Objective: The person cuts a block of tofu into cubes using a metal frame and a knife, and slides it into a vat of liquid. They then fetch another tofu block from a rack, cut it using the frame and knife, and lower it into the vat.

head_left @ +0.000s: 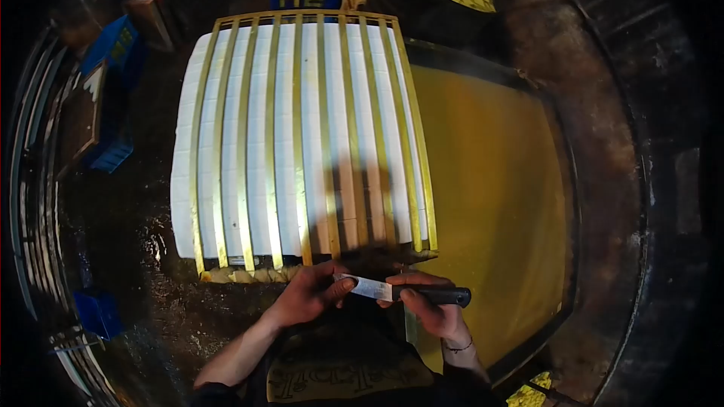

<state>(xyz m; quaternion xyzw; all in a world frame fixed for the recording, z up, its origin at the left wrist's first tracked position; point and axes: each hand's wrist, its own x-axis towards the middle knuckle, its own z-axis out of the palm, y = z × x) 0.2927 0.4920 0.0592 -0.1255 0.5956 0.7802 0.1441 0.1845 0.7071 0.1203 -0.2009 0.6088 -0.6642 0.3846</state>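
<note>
The person wore a black top, its dark sleeves [216, 393] ending near the elbows and leaving both forearms [245, 347] bare. Across the front of the torso lay a brownish panel [347, 388] with slightly curved edges, printed with dark, ornate lettering too dim to read surely. A thin, dark bracelet [459, 347], seemingly beaded, circled the right wrist. The left hand [305, 294] and right hand [434, 310] were ungloved.
</note>
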